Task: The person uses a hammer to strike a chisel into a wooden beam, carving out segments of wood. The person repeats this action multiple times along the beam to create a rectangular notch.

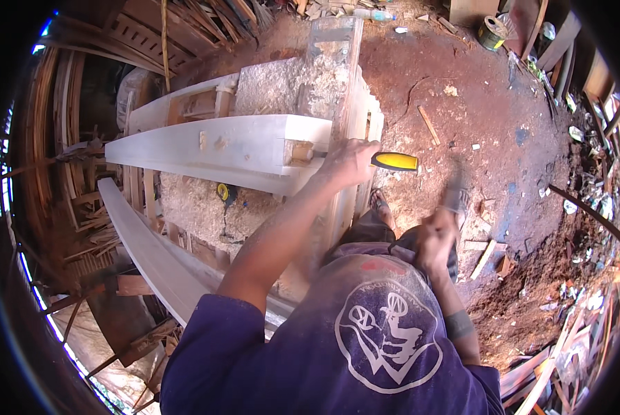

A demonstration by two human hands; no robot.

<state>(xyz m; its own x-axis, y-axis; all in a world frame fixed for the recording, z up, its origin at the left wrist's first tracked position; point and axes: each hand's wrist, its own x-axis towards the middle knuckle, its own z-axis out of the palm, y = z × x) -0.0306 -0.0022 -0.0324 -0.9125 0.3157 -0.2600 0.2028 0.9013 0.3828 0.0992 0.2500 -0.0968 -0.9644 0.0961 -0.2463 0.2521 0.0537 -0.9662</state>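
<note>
My left hand [353, 162] is closed around a chisel with a yellow and black handle [396, 162]. The handle points right, and my fist hides the blade. This hand is at the right end of a thick pale timber [206, 149], by its squared, cut end, where a notch shows. My right hand [436, 242] is a fist, lower and to the right, in front of my legs. From it a dark tool [456, 183] reaches up, smeared by motion, so its exact kind cannot be made out.
The timber rests across a wooden bench [355, 76]. A second curved pale board [151, 249] lies nearer left. On the shavings between them sits a yellow and black tape measure [223, 191]. Scrap wood [88, 228] is stacked left; a tin [492, 33] stands far right.
</note>
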